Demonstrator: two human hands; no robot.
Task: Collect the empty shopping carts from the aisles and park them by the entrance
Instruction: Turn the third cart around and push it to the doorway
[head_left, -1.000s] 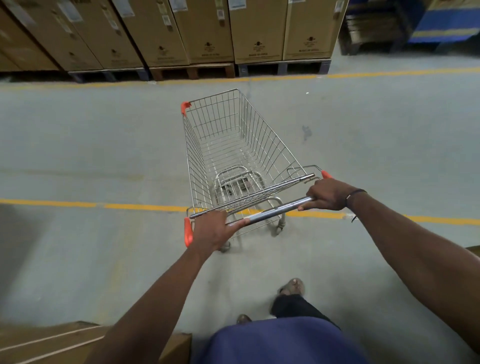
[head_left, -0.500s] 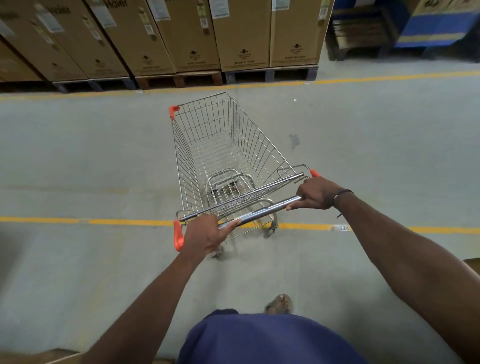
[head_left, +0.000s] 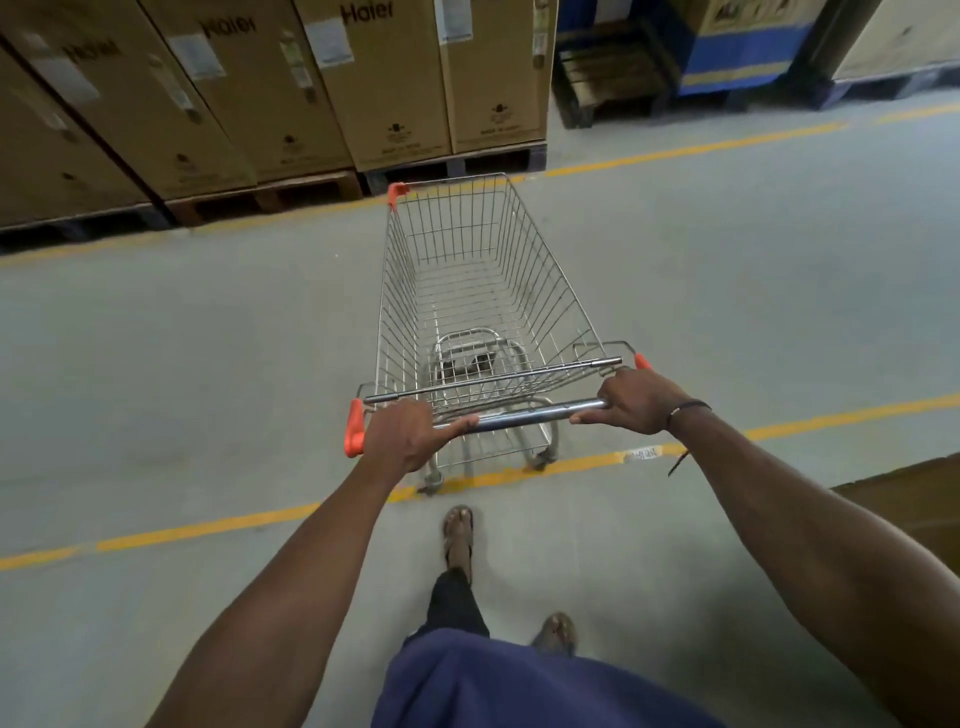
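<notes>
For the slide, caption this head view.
Both hands, left hand and right hand, grip the handle of an empty shopping cart facing palletised cardboard boxes.

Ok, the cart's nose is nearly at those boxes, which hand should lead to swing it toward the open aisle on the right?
Probably the left hand: it grips the handle bar at its far left end, so pushing there should swing the cart rightward, away from the cardboard boxes. The right hand can pull back.

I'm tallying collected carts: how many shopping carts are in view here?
1: the empty silver wire shopping cart with orange corner caps, mid-aisle straight ahead, its handle bar held by the left hand and right hand. Others may be out of frame.
</notes>
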